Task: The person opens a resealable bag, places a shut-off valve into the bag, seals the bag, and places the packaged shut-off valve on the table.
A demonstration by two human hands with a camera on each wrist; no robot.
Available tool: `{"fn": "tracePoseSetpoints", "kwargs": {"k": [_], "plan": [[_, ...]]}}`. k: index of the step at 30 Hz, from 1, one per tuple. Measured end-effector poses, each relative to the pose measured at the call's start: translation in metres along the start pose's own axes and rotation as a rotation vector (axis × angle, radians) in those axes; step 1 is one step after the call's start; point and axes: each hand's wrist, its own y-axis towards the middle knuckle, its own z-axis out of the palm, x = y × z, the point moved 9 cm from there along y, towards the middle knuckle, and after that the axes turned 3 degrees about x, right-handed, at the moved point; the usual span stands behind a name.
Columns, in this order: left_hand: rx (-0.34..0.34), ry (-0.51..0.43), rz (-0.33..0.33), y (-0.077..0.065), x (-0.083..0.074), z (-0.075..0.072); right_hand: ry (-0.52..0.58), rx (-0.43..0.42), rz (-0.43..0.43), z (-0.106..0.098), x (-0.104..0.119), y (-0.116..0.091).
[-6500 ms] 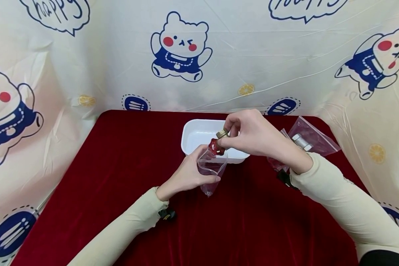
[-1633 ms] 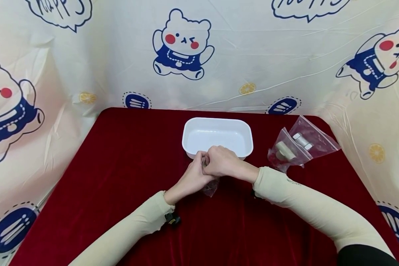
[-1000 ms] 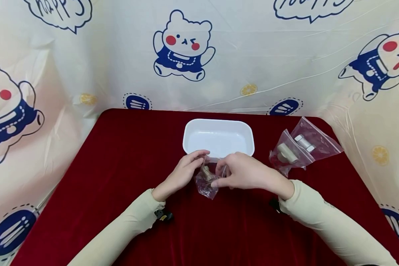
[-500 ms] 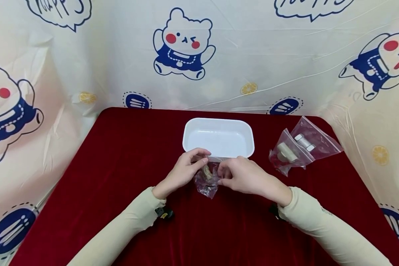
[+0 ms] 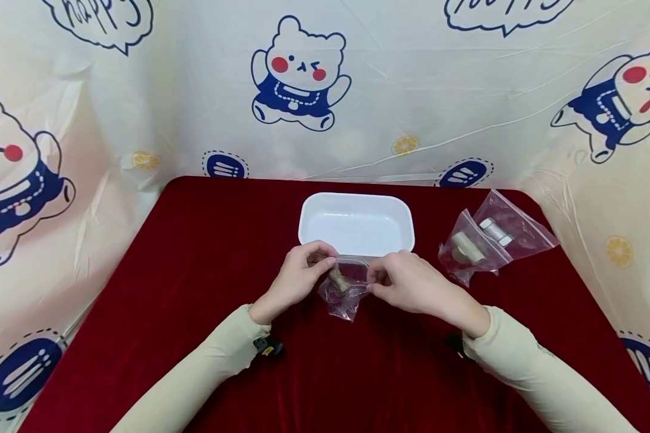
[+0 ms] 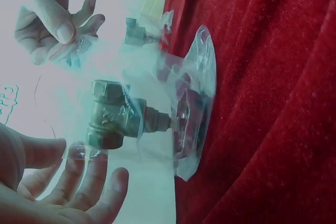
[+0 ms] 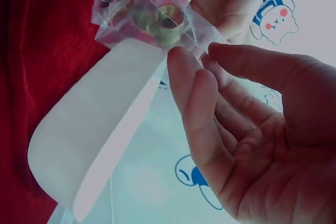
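A brass valve (image 6: 113, 114) with a red handwheel lies inside a clear zip bag (image 5: 342, 305), handwheel toward the bag's bottom. My left hand (image 5: 298, 278) pinches the bag's left upper edge between thumb and fingers. At the other corner, my right hand (image 5: 411, 282) pinches the bag's right edge with thumb and fingertips. The bag's mouth spreads between the two hands, just in front of the white tray (image 5: 357, 251). In the right wrist view the valve's brass end (image 7: 170, 22) shows through the plastic.
To the right lie two more zip bags, one with a pale fitting (image 5: 467, 246) and one with a silver fitting (image 5: 495, 232). A red velvet cloth (image 5: 222, 240) covers the table. A printed curtain (image 5: 384, 78) stands behind and at both sides.
Earlier my right hand held the valve above the bag; now the valve is inside it. Most recently my right hand has shifted right along the mouth, stretching the bag wider.
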Motion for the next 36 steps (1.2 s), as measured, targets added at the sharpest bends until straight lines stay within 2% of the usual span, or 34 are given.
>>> {"fn": "tracePoseSetpoints", "kwargs": {"k": [8,17,20,23,26,29,36], "plan": [[-0.038,0.019,0.019,-0.009,-0.012,-0.010,0.047,-0.050,-0.011,-0.014,-0.005,-0.005],[-0.075,0.042,0.078,-0.021,-0.037,-0.021,0.064,-0.177,-0.093,-0.036,-0.007,-0.012],[-0.030,0.033,0.085,-0.022,-0.037,-0.017,0.081,-0.186,-0.098,-0.037,-0.008,-0.013],[0.063,0.056,0.079,-0.022,-0.030,-0.010,0.095,-0.189,-0.102,-0.037,-0.009,-0.013],[0.173,0.163,0.088,-0.020,-0.022,-0.001,0.113,-0.194,-0.105,-0.035,-0.011,-0.014],[0.246,0.308,0.130,-0.017,-0.016,0.007,0.127,-0.192,-0.109,-0.033,-0.011,-0.014],[0.311,0.490,0.236,-0.011,-0.014,0.026,0.113,-0.178,-0.125,-0.027,-0.010,-0.012]]}}
